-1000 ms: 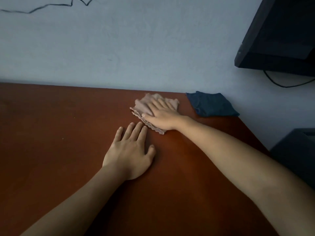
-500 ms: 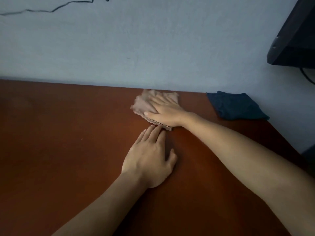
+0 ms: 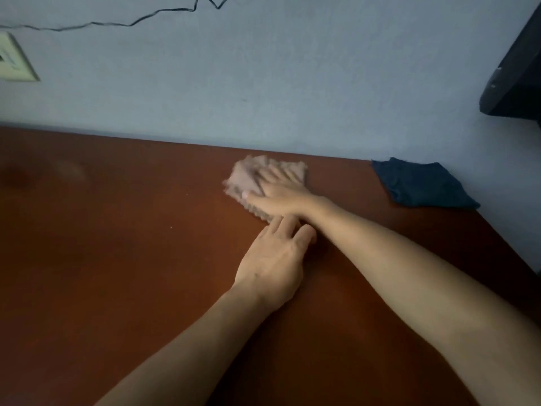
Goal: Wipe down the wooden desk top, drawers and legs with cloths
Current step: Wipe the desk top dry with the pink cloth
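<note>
Fingers (image 3: 275, 177) of the right hand (image 3: 281, 194) lie straight and spread, flat on the pink cloth (image 3: 248, 177), pressing it to the desk top (image 3: 117, 259); nothing is gripped.

Head view, the only one:
- Pink cloth: crumpled, blurred, close to the back edge of the desk top, right of its visible middle. Most of it shows ahead of and to the left of the right hand's fingertips; its near edge runs under the palm.
- Left hand (image 3: 275, 265): flat on the wood, fingers straight and together, holding nothing. Its fingertips reach the cloth's near edge and sit just beside the right wrist; whether they touch the cloth I cannot tell.
- Blue cloth (image 3: 421, 186): lies untouched in the back right corner, well apart from both hands.
- Wall (image 3: 263, 83) meets the back edge directly. A cord (image 3: 117, 24) and a socket plate (image 3: 14, 60) sit on it, upper left. A dark monitor (image 3: 518, 68) hangs at the upper right.

Judgement: top-wiping step in hand; drawers and legs not in view. Right hand is the working hand. Open room lies to the left, a long stretch of bare wood along the back edge, and toward the near edge. Little room ahead: the wall stops any forward stroke. Rightward the blue cloth and right edge are near.
</note>
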### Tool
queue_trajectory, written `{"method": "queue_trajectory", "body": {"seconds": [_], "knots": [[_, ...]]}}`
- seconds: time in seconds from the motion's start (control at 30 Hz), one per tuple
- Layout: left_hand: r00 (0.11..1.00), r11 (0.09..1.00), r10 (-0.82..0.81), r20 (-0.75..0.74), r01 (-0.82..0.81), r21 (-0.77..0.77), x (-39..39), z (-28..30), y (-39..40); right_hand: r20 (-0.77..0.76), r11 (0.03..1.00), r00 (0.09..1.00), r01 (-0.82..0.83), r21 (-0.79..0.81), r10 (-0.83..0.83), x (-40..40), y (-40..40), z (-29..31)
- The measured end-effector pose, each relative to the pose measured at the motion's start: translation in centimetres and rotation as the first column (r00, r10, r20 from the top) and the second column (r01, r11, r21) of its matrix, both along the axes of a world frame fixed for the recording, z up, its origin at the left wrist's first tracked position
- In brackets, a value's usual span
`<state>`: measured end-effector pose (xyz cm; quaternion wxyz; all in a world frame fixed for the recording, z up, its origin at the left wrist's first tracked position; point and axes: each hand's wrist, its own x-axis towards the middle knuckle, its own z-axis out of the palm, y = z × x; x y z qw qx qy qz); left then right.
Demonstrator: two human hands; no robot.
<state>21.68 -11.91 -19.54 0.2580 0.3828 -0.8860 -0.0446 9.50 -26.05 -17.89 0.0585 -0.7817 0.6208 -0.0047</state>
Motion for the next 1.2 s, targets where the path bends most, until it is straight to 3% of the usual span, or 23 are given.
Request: {"method": "queue_trajectory", "body": {"seconds": [0.07,0.17,0.23,0.3,0.37,0.43,0.47,0.5,0.57,0.63,0.7,0.8,0.93,1.03,1.13,1.17,1.2], "knots": [[1.0,1.0,0.006,-0.02,-0.006,-0.018,0.1,0.0,-0.3,-0.007,1.0,1.0,-0.015,0.002,0.015,-0.2,0.7,0.2],[0.999,0.997,0.04,-0.006,-0.04,-0.059,0.3,0.0,0.1,-0.019,0.959,0.959,0.284,-0.005,-0.284,-1.5,0.8,0.6],[0.997,0.99,0.072,-0.026,-0.075,-0.122,0.2,0.2,0.3,-0.022,0.977,0.978,0.209,0.049,-0.209,-0.5,2.0,0.8],[0.988,0.971,0.113,-0.104,-0.132,-0.199,0.1,0.5,0.5,0.091,0.991,0.989,0.11,0.074,-0.117,0.2,3.9,1.2],[0.975,0.956,0.15,-0.164,-0.186,-0.229,0.3,0.8,0.7,0.177,0.984,0.979,0.126,-0.123,-0.103,-0.8,6.1,1.9],[0.976,0.946,0.168,-0.14,-0.2,-0.254,0.8,1.5,0.5,0.079,0.884,0.979,0.204,-0.42,-0.189,-2.8,9.0,2.4],[0.982,0.954,0.171,-0.079,-0.185,-0.236,0.8,2.1,0.0,0.05,0.846,0.964,0.254,-0.469,-0.261,-4.0,10.4,2.4],[0.986,0.971,0.168,0.005,-0.164,-0.175,0.5,3.0,-0.7,0.029,0.841,0.942,0.312,-0.443,-0.334,-5.4,11.5,2.2],[0.977,0.989,0.146,0.153,-0.144,-0.024,-0.9,4.5,-3.1,-0.012,0.861,0.887,0.445,-0.248,-0.462,-7.9,12.9,1.1],[0.936,0.98,0.12,0.331,-0.164,0.109,-2.7,4.9,-6.5,0.006,0.863,0.864,0.503,-0.039,-0.504,-9.4,13.2,0.1],[0.887,0.938,0.132,0.442,-0.255,0.233,-3.6,3.8,-9.9,0.022,0.864,0.863,0.504,0.01,-0.504,-9.7,12.7,-0.4],[0.86,0.885,0.226,0.458,-0.378,0.272,-3.8,2.4,-12.6,0.028,0.867,0.867,0.498,-0.02,-0.497,-9.5,12.5,-0.5],[0.861,0.948,0.033,0.507,-0.187,0.256,-3.6,3.0,-13.7,0.05,0.866,0.867,0.499,-0.041,-0.497,-9.8,12.4,-0.6],[0.835,0.872,0.262,0.484,-0.42,0.252,-2.0,3.2,-15.6,0.048,0.867,0.868,0.496,-0.056,-0.494,-9.7,12.4,-0.7],[0.851,0.962,-0.026,0.524,-0.121,0.244,-2.3,2.6,-15.1,0.062,0.862,0.864,0.502,-0.062,-0.499,-9.8,12.3,-0.8],[0.859,0.964,-0.073,0.508,-0.07,0.256,-2.1,2.8,-15.1,0.066,0.862,0.864,0.502,-0.065,-0.498,-9.8,12.2,-0.8],[0.874,0.96,-0.023,0.486,-0.116,0.254,-1.6,3.0,-15.6,0.072,0.861,0.863,0.504,-0.066,-0.5,-9.8,12.2,-0.8]]}}
